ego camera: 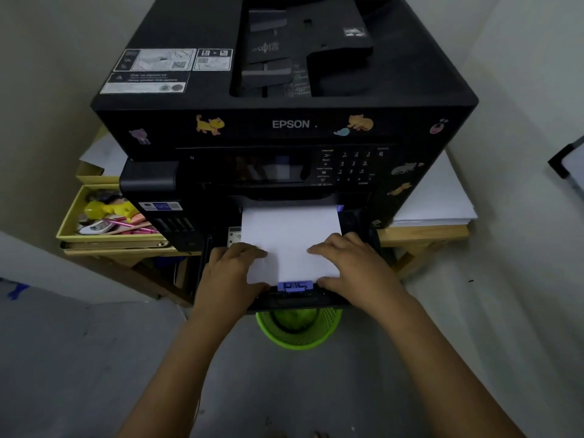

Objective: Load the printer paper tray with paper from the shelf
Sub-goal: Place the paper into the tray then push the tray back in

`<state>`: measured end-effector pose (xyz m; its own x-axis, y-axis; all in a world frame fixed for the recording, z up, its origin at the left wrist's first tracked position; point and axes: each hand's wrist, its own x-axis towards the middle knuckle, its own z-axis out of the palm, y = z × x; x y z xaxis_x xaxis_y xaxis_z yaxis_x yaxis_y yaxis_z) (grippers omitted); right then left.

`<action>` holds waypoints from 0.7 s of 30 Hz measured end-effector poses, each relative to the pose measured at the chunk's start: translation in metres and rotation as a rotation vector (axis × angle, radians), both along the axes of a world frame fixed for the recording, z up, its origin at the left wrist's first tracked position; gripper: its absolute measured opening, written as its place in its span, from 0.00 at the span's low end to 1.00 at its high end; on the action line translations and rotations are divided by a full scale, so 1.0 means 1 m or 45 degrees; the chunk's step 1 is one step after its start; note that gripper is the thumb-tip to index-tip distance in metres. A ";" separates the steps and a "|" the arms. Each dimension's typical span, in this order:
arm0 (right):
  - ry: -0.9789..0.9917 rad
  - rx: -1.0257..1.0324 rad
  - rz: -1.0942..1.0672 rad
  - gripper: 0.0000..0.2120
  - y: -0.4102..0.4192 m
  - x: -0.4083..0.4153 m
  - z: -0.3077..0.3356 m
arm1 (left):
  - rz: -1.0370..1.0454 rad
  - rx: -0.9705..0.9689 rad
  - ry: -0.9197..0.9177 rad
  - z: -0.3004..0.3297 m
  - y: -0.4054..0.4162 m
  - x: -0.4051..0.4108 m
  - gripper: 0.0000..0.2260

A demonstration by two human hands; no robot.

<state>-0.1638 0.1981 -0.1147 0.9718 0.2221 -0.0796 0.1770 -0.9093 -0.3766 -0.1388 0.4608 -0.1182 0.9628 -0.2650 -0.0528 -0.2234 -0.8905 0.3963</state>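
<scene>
A black Epson printer (284,99) with cat stickers stands on a wooden shelf. Its paper tray (294,297) is pulled out at the bottom front, with a purple-blue paper guide (295,285) at its near edge. A stack of white paper (290,238) lies in the tray, its far end under the printer body. My left hand (232,273) rests on the stack's near left corner, fingers flat on top, thumb at the front edge. My right hand (354,263) presses the near right side the same way.
A yellow drawer (68,229) with pens and small items is open to the left. A pile of white paper (439,197) sits on the wooden shelf (423,232) to the right. A green mesh bin (298,328) stands on the floor below the tray.
</scene>
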 end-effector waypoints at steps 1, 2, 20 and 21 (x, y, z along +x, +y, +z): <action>-0.012 0.011 0.006 0.29 -0.001 -0.001 -0.002 | 0.000 -0.008 -0.008 -0.001 0.001 0.000 0.30; -0.033 0.020 0.011 0.27 -0.002 -0.001 -0.003 | -0.002 -0.009 -0.019 -0.002 0.001 -0.001 0.29; -0.060 0.199 -0.257 0.28 -0.002 -0.009 -0.004 | 0.085 -0.236 0.045 -0.008 0.000 0.007 0.31; -0.072 0.197 -0.312 0.28 0.000 -0.010 -0.004 | 0.114 -0.284 0.066 -0.008 -0.001 0.005 0.33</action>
